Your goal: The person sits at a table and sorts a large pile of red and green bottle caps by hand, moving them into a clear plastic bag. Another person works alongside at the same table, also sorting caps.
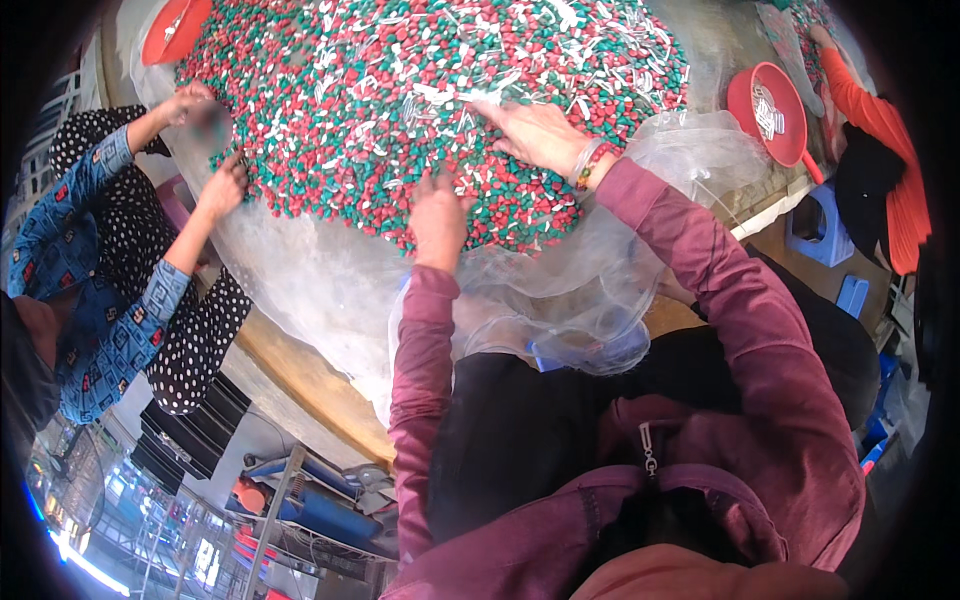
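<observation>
A broad pile of small red, green and white pieces (pixel 340 130) is spread before me, with thin white strips mixed in. My right hand (pixel 545 136) reaches over its middle, index finger stretched out beside some white strips (pixel 440 96) and thumb apart from it. Beaded bracelets (pixel 588 165) circle that wrist. Lower and to the left, at the near side of the pile, my left hand (pixel 438 225) rests with fingertips among the pieces and its fingers somewhat spread. Neither hand visibly holds anything.
Clear plastic sheeting (pixel 320 270) lies under the pile. A red handled bowl (pixel 778 112) with white strips stands right; another red bowl (pixel 178 30) sits far left. A co-worker's hands (pixel 222 188) work at the left edge, another person's orange sleeve (pixel 870 110) at right. A blue stool (pixel 822 225) stands below.
</observation>
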A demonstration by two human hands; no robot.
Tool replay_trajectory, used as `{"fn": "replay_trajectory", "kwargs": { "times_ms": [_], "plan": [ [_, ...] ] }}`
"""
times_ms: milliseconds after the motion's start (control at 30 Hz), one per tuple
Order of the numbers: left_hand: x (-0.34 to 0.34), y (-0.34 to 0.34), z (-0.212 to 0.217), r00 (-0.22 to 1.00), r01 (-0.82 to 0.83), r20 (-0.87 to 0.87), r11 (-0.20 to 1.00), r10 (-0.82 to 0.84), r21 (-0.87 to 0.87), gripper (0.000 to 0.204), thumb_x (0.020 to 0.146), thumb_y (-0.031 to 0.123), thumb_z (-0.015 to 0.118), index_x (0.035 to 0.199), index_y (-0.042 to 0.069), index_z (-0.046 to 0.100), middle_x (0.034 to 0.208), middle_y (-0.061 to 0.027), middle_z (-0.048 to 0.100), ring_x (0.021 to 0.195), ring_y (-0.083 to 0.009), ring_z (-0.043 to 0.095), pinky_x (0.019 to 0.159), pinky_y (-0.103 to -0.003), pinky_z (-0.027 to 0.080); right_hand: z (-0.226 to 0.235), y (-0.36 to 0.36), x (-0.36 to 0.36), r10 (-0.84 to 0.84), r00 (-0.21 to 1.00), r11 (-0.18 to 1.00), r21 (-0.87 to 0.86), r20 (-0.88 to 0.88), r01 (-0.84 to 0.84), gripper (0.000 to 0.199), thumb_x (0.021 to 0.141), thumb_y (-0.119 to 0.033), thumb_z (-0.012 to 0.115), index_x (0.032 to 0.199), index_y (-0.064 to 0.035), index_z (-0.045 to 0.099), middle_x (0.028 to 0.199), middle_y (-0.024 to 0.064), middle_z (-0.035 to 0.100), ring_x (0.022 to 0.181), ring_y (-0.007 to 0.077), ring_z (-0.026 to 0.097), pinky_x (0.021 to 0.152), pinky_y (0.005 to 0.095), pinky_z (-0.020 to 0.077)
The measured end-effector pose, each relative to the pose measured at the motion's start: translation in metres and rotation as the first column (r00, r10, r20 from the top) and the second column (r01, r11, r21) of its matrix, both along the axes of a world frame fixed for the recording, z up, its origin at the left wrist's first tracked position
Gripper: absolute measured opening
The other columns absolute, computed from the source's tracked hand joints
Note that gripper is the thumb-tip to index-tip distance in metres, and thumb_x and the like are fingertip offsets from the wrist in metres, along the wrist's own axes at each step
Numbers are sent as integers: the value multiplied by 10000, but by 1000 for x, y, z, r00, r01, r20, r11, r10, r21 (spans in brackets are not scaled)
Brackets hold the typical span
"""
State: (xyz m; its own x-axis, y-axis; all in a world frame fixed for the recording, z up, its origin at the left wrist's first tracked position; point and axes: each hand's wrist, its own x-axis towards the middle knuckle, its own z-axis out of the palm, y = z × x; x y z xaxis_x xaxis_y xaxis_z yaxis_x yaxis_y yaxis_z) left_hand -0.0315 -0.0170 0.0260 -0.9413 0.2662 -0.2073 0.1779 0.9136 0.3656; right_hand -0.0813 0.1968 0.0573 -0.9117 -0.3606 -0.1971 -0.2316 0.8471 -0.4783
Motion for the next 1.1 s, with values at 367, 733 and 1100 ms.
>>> {"fn": "replay_trajectory", "kwargs": {
  "times_ms": [367, 733, 1100],
  "plan": [
    [4, -21, -14, 962, 259, 33, 941, -273, 218, 522, 653, 41, 705, 1136, 171, 558, 1156, -102, 450, 1072, -342, 430, 917, -433, 419, -37, 3, 62, 583, 812, 786, 269, -25, -556, 385, 848, -161, 487, 1230, -202, 495, 989, 158, 563, 846, 295, 628, 615, 372, 507],
    [15, 26, -1, 926, 349, -174, 935, -335, 56, 403, 794, 47, 542, 1174, 179, 569, 1170, -89, 514, 1066, -291, 508, 870, -417, 467, 42, 131, 93, 650, 742, 598, 491, 165, -633, 672, 852, -180, 482, 1465, -263, 218, 743, 85, 599, 597, 230, 618, 528, 347, 469],
    [5, 22, -44, 957, 286, -14, 954, -288, -92, 368, 798, 71, 577, 1157, 31, 508, 1069, -203, 542, 935, -375, 587, 777, -447, 500, 237, 210, 77, 397, 918, 770, 550, -14, -324, 544, 833, -202, 587, 1353, -187, 428, 809, 123, 619, 679, 307, 627, 595, 423, 496]
  ]
}}
